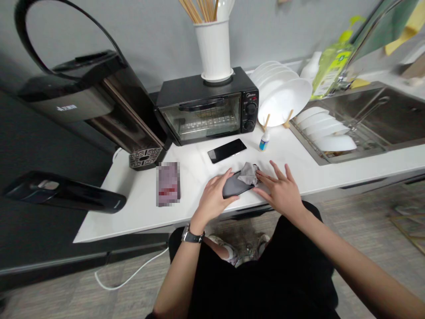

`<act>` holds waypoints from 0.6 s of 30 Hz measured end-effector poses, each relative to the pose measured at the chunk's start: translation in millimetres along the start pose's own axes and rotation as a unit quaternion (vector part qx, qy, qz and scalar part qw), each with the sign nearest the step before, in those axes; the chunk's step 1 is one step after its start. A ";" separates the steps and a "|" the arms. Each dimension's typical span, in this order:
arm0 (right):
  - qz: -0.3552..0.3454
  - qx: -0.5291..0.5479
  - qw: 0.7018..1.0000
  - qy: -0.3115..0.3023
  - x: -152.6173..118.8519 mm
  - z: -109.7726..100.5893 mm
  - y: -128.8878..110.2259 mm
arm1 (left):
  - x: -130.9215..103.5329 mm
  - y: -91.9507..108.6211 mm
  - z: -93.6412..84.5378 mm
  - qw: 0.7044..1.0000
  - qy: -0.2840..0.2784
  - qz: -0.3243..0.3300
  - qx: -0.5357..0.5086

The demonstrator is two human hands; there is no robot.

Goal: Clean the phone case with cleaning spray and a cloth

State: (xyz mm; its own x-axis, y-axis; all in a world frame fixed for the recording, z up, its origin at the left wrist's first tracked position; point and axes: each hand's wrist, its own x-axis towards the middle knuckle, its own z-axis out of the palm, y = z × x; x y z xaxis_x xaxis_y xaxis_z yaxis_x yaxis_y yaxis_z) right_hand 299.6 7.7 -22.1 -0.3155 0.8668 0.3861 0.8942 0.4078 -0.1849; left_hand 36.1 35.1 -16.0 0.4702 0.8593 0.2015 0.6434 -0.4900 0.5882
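Note:
A dark grey phone case (232,187) with a black rim lies at the counter's front edge, slightly tilted to the right. My left hand (214,195) grips its left end, thumb on the near side and fingers on the far side. A crumpled light grey cloth (248,173) rests on the case's right part. My right hand (281,188) presses the cloth against the case with its fingertips, while some fingers stand spread in the air. Just behind lies a black smartphone (227,150), screen up. A small spray bottle (264,141) with a blue label stands to its right.
Behind stands a black toaster oven (207,110) with a white utensil holder (215,51) on top. White plates (282,99) stand in a rack beside the sink (388,115). At left are a drinks machine (133,119), a black cylindrical device (66,192) and a pixelated item (168,184).

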 end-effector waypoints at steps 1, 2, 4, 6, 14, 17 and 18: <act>0.012 -0.010 1.000 0.010 2.1 2.1 1.9 | 0.6 0.2 -0.1 1.000 -0.002 0.002 0.001; 0.016 -0.010 1.000 0.016 4.8 6.0 -2.2 | 1.1 0.0 0.0 1.000 -0.004 0.005 0.003; 0.002 0.015 1.000 0.014 10.1 17.2 -25.3 | 1.1 -1.3 0.6 1.000 -0.008 0.009 0.004; -0.034 0.063 0.997 0.005 13.1 28.1 -58.1 | -0.1 -3.2 1.6 1.000 -0.013 0.010 0.001; -0.096 0.081 0.992 -0.016 -1.2 12.9 -43.2 | -5.3 -2.0 0.7 1.000 0.002 0.006 -0.004; -0.038 0.005 0.999 0.014 -2.6 5.2 -0.5 | -2.3 1.4 -0.1 1.000 0.001 -0.002 -0.001; -0.023 -0.009 0.999 0.022 -1.1 5.8 6.4 | -1.1 2.4 -0.1 1.000 0.001 0.000 0.002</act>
State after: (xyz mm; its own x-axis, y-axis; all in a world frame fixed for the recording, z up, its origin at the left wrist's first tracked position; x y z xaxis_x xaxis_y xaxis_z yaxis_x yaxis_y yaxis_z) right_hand 303.8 11.0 -29.0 -0.3423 0.8338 0.4331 0.8845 0.4415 -0.1508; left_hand 37.1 33.1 -14.7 0.4688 0.8599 0.2020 0.6457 -0.4896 0.5860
